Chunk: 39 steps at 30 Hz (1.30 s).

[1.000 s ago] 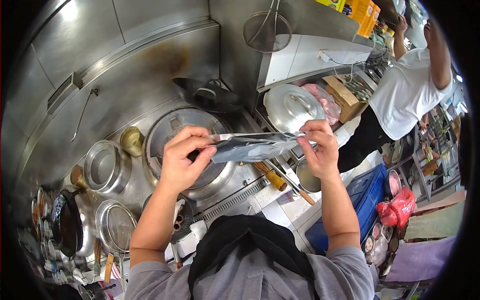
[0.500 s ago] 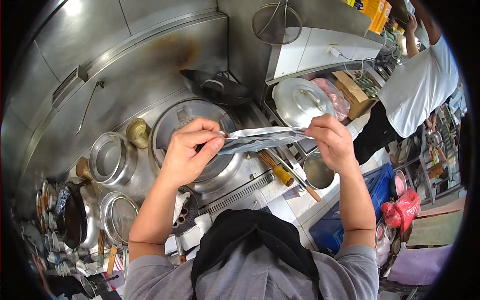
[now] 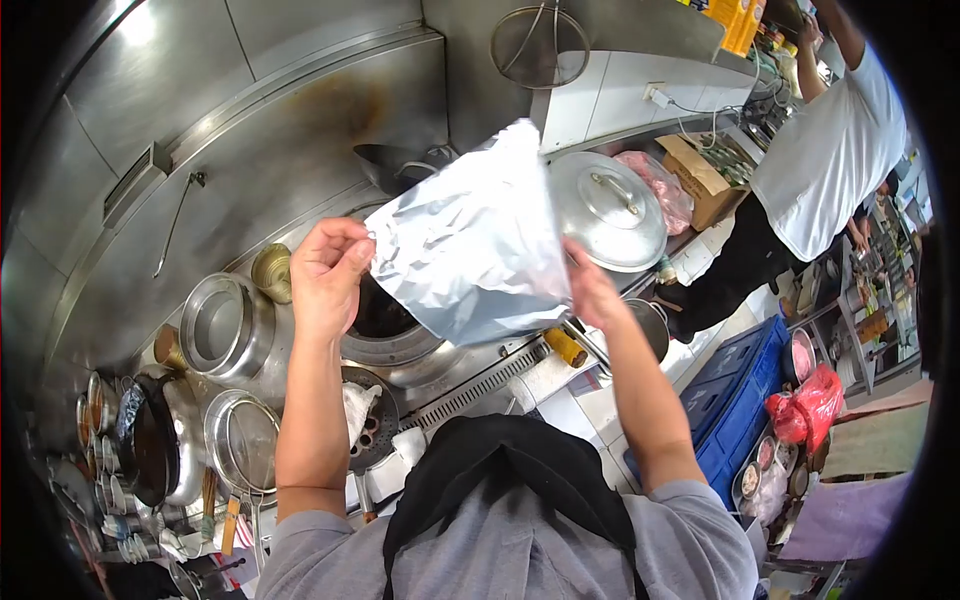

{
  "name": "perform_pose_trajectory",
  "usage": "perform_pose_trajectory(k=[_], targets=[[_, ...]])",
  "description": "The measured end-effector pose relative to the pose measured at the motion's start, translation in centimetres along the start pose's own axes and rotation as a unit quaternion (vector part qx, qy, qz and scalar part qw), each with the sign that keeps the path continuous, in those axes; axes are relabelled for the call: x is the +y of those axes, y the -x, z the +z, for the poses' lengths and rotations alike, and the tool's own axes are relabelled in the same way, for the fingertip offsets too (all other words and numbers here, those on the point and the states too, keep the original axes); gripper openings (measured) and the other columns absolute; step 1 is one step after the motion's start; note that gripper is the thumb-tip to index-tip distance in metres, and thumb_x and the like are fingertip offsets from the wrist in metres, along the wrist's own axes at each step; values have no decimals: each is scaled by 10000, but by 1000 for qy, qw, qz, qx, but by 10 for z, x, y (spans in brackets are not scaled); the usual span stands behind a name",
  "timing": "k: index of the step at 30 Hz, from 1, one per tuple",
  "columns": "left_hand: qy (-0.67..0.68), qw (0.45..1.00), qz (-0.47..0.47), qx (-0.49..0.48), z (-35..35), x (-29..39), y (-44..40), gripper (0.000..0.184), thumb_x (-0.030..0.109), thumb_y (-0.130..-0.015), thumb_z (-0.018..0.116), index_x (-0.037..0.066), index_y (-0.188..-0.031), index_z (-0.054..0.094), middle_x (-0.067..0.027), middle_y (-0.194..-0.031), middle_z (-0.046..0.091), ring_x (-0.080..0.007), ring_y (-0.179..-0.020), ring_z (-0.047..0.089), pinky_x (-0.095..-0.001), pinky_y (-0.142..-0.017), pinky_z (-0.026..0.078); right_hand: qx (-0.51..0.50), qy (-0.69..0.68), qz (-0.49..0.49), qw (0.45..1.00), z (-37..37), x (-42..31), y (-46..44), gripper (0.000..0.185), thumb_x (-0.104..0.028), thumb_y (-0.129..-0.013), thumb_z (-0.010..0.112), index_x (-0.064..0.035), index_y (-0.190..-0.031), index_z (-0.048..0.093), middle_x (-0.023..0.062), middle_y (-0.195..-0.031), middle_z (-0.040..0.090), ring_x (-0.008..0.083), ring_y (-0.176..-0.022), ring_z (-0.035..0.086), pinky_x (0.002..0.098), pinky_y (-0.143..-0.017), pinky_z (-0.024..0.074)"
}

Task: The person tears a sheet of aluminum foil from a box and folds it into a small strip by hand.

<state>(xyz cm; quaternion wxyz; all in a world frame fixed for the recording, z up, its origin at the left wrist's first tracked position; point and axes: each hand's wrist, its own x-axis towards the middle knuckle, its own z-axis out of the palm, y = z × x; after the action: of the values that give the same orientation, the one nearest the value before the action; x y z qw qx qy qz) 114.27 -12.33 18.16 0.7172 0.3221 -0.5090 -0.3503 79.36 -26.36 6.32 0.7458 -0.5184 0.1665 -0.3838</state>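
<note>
The left hand (image 3: 328, 272) pinched a corner of the foil sheet (image 3: 475, 235); whether the right hand (image 3: 597, 290) gripped its opposite edge, I couldn't tell. Probably light and easily torn, best held by its edges, it hung over the stove ring (image 3: 400, 372).

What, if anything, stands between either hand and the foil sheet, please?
Nothing visible does: the left hand pinches the foil sheet at its left corner, and the right hand is at its right edge, where blur leaves the grip unclear.

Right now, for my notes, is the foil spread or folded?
Spread: the foil shows a broad, crinkled face between left hand and right hand.
</note>
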Motion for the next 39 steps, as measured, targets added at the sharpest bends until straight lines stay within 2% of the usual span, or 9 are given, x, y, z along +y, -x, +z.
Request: perform_pose_trajectory(k=[2, 4, 5, 6, 9, 17, 29, 33, 39], targets=[[21, 1000, 6, 21, -7, -13, 1, 215, -67, -903, 653, 30, -1087, 599, -31, -991, 634, -96, -816, 613, -235, -740, 492, 45, -209, 51, 976, 5, 52, 5, 943, -721, -836, 592, -165, -1533, 288, 186, -1498, 431, 368, -1318, 485, 580, -1045, 418], [34, 995, -7, 90, -15, -23, 3, 203, -72, -925, 611, 45, -1083, 560, -16, -967, 590, -90, -834, 567, -242, -758, 470, 28, -276, 62, 959, 11, 88, 3, 861, -746, -884, 466, -164, -1505, 331, 159, -1443, 489, 382, -1288, 508, 609, -995, 445], [26, 994, -8, 107, -25, -30, 4, 212, -81, -934, 576, 61, -1089, 546, 0, -947, 581, -81, -819, 551, -243, -752, 469, 91, -295, 71, 949, 21, 101, 0, 746, -680, -928, 486, -160, -1453, 384, 114, -1311, 588, 358, -1235, 553, 571, -962, 478], [20, 994, -10, 108, -28, -31, 5, 212, -81, -934, 576, 61, -1089, 546, 0, -947, 581, -81, -819, 551, -243, -752, 469, 90, -300, 73, 947, 24, 111, -5, 746, -680, -928, 486, -160, -1453, 384, 114, -1311, 588, 358, -1235, 553, 571, -962, 478], [42, 985, 11, 167, -29, -32, 7, 215, -86, -933, 565, 87, -1058, 545, 10, -932, 576, -70, -781, 531, -240, -727, 463, 172, -289, 44, 941, 39, 117, -23, 459, -431, -978, 600, -185, -1327, 431, 41, -1088, 661, 243, -978, 656, 475, -881, 528], [57, 982, 78, 160, -10, -18, 4, 182, -68, -952, 554, 96, -1029, 537, 10, -915, 562, -81, -791, 537, -256, -725, 462, 164, -315, 87, 931, 58, 116, -26, 161, -302, -1016, 566, -167, -1101, 547, 30, -977, 691, 186, -908, 671, 391, -803, 542], [30, 976, 149, 156, -11, -21, 5, 192, -86, -948, 561, 85, -1029, 525, -1, -951, 542, -91, -817, 531, -257, -812, 482, 92, -277, 98, 951, 88, 83, 4, 336, -253, -979, 631, -166, -1273, 493, 55, -1056, 667, 208, -988, 658, 382, -890, 538], [9, 969, 150, 198, 0, -20, 2, 171, -78, -952, 552, 83, -1003, 519, -6, -911, 542, -92, -789, 519, -252, -732, 460, 54, -236, 83, 967, 104, 77, 16, 516, -115, -915, 709, -196, -1331, 414, 28, -1114, 610, 168, -997, 611, 439, -889, 548], [-41, 964, 150, 214, 5, -20, 5, 139, -59, -952, 549, 75, -973, 522, -13, -858, 550, -85, -752, 517, -229, -649, 424, 58, -56, 39, 996, 102, 87, 10, 563, 7, -860, 725, -157, -1302, 417, 63, -1170, 538, 167, -973, 599, 382, -883, 549]])
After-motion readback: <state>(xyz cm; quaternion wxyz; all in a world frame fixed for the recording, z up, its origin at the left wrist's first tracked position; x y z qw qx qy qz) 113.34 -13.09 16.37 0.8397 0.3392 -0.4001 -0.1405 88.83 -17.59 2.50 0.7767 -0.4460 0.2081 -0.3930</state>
